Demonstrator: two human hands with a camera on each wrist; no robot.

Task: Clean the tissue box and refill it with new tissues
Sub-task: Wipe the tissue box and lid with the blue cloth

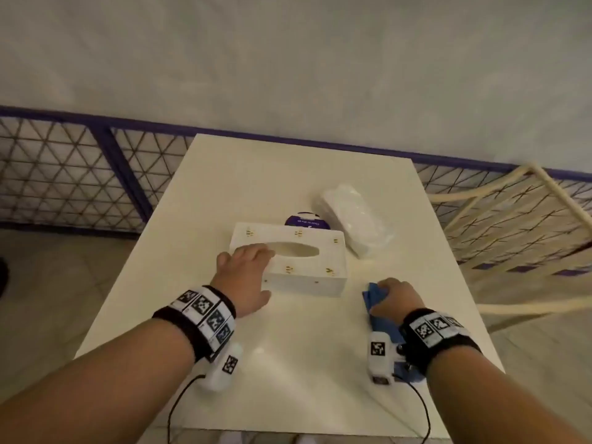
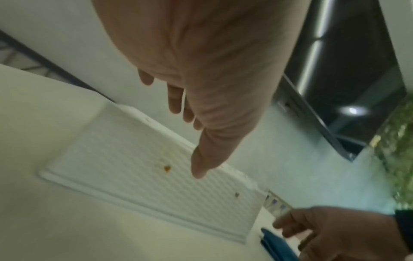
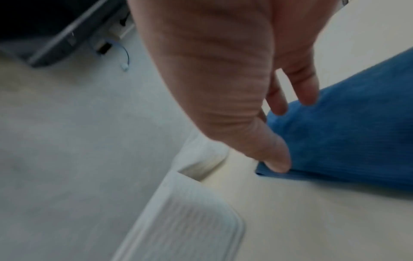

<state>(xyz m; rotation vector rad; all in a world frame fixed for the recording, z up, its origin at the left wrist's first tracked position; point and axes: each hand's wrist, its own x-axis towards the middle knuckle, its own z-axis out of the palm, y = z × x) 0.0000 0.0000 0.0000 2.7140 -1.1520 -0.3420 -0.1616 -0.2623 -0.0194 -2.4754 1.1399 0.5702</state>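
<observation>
White ribbed tissue box [image 1: 298,261] with little gold bees is sitting mid-table [image 1: 224,187], left hand [image 1: 246,277] resting on its left end, fingers relaxed; right hand [image 1: 395,298] is pinching a folded blue cloth [image 1: 371,298] toward the right edge, wrapped tissue pack [image 1: 352,222] lying behind

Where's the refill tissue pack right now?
Head view: tissue pack lies far right on the table, just behind-right of the tissue box.
</observation>
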